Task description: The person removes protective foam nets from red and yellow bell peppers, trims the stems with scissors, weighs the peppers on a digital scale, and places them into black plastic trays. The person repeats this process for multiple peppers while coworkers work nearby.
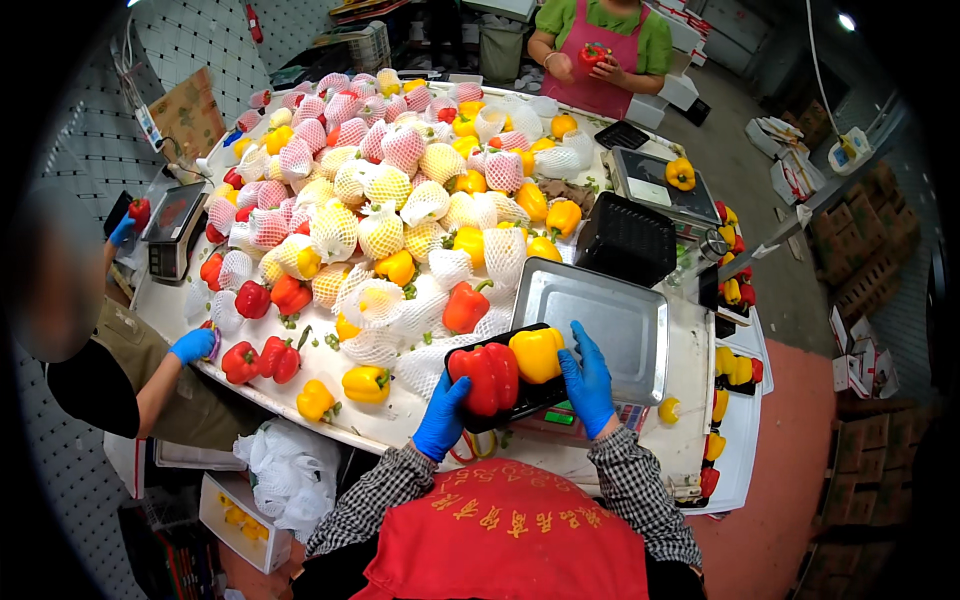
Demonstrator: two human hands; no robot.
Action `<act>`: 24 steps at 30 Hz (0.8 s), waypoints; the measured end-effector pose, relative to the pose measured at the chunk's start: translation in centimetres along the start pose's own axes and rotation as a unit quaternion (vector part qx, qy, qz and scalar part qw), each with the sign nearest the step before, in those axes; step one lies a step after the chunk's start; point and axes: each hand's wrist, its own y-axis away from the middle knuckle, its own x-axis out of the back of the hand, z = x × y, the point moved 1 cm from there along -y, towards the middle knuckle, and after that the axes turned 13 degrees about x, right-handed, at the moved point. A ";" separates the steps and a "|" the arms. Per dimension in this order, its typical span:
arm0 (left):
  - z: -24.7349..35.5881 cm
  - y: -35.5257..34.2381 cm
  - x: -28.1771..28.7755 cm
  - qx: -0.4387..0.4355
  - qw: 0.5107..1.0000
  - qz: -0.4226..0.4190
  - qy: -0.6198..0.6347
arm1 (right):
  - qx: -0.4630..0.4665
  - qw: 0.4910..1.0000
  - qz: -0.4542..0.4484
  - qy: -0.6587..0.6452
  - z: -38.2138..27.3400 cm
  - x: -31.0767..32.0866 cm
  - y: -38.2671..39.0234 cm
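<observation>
Both my hands, in blue gloves, hold a black plastic tray (533, 402) from its two ends. My left hand (440, 418) is closed round the left end, by a red bell pepper (487, 378) lying in the tray. My right hand (589, 380) grips the right end, its fingers beside a yellow bell pepper (538, 355) in the same tray. The tray is just in front of a metal scale pan (645, 330), overlapping its near left corner in view. A lit readout on a red scale body (628, 418) shows below my right hand.
Peppers in foam nets (385, 185) are heaped across the white table (685, 390). Stacked black trays (627, 238) stand behind the pan. Filled trays (740, 368) line the right side. Co-workers stand at left, with a gloved hand (193, 345), and at the far side, holding a red pepper (594, 54).
</observation>
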 end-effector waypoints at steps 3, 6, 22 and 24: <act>0.2 -0.3 0.2 0.006 1.000 -0.008 -0.009 | -0.083 0.994 -0.014 -0.075 1.6 -0.1 -0.1; 0.5 -0.7 0.3 0.002 0.999 -0.015 -0.037 | -0.116 0.981 -0.014 -0.153 2.9 -1.1 -0.4; 2.1 -0.9 -5.2 0.082 0.972 -0.134 -0.174 | -0.132 0.951 0.159 -0.229 -3.6 2.7 6.8; 0.8 -1.6 -7.1 0.118 0.962 -0.149 -0.197 | -0.153 0.940 0.219 -0.212 -3.5 4.2 9.5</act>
